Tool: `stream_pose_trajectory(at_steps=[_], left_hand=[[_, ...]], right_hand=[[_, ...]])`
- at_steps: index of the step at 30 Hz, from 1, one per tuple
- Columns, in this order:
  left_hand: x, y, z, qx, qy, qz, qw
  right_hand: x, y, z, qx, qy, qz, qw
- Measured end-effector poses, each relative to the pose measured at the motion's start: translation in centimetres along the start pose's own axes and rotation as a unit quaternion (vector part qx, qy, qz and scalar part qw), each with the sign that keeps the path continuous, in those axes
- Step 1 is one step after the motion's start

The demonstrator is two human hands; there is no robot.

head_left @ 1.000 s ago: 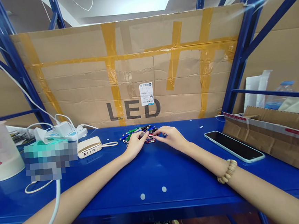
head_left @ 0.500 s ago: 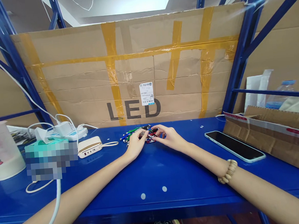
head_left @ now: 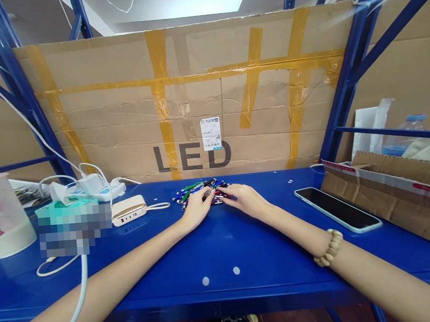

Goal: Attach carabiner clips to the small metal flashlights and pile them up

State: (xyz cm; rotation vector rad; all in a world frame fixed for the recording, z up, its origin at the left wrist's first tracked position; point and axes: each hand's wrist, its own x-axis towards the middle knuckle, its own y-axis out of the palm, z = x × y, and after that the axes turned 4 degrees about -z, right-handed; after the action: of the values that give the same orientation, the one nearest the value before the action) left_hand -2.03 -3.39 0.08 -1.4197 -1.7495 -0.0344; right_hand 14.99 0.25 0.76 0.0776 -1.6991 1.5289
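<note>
A pile of slim, shiny, pen-like sticks (head_left: 185,190) in blue, green, black and red with silver ends lies on the blue table (head_left: 221,245), in front of the cardboard. My left hand (head_left: 197,205) is at the near side of the pile, its fingers curled round something small that I cannot make out. Facing it from the right, my right hand (head_left: 248,199) has its thumb and forefinger close together at the pile's right end. What lies between those fingertips is too small to tell. Both hands hide part of the pile.
A white power bank (head_left: 128,211) and a power strip (head_left: 107,191) with cables stand left, near a pale cup (head_left: 5,217). To the right lie a phone (head_left: 338,209) and an open cardboard box (head_left: 393,201). Taped cardboard (head_left: 122,118) walls off the back.
My right hand's fingers have come down and closer together at the pile. My left hand has stayed almost in place, with its fingers slightly shifted.
</note>
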Motion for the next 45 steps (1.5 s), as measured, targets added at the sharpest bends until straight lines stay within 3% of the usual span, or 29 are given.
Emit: stream_pose_trajectory(at_steps=[9,21,32,39,45], left_hand=[[-0.16,0.11,0.10,0.024,0.021,0.019,0.999],[-0.14,0.04,0.08,0.049,0.031,0.032,0.998],[-0.22,0.23,0.39,0.056,0.045,0.027,0.997],[-0.23,0.06,-0.11,0.036,0.032,0.028,0.998],[-0.49,0.12,-0.10,0.033,-0.006,0.011,0.999]], right_hand=[[-0.18,0.50,0.16,0.005,-0.023,0.012,1.000],[-0.17,0.69,-0.05,0.059,-0.032,-0.021,0.997],[-0.19,0.92,0.51,0.113,0.001,-0.070,0.991],[0.00,0.85,0.47,0.111,-0.003,-0.088,0.990],[0.11,0.48,-0.07,0.079,-0.014,-0.139,0.987]])
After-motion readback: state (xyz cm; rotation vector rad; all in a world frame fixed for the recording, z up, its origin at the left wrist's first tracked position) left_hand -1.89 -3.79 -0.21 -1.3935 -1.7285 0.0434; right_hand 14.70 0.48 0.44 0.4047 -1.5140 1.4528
